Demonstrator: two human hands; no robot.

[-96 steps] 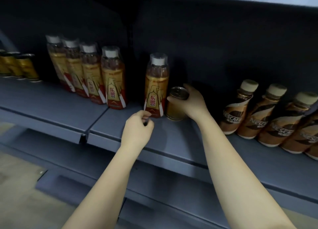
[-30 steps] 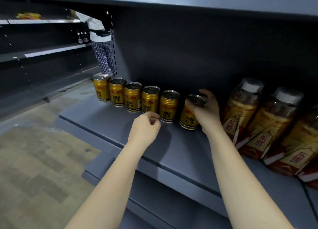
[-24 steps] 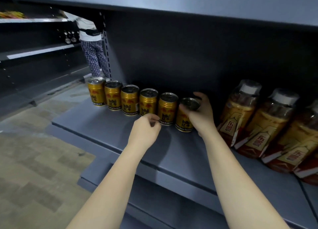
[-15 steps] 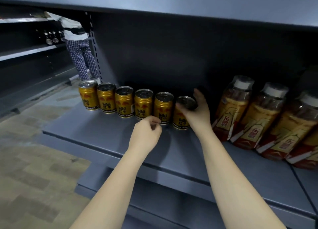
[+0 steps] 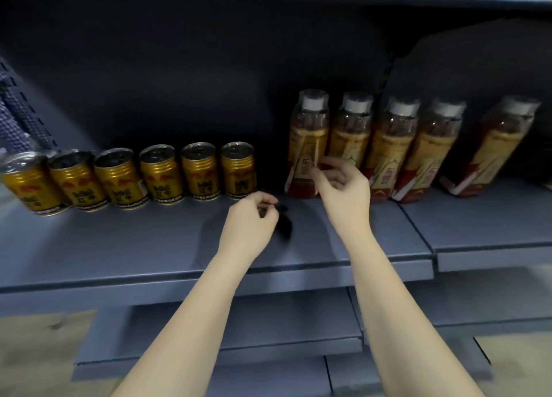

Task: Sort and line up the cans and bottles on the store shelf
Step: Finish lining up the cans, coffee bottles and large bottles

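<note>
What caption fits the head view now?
Six gold cans lined up; right hand reaches toward the leftmost bottle; left hand pinches something small.

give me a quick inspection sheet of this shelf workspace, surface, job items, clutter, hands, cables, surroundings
surface: grey metal shelf, front part bare.
job's things: six gold cans upright in a row at the left; five bottles to the right, the fifth standing apart from the other four.
clutter: nothing seen.
grippers: left hand pinches a small dark object above the shelf; right hand empty, fingers loosely curled in front of the leftmost bottle.
cables: nothing seen.
surroundings: dark back panel, lower shelf, floor.
</note>
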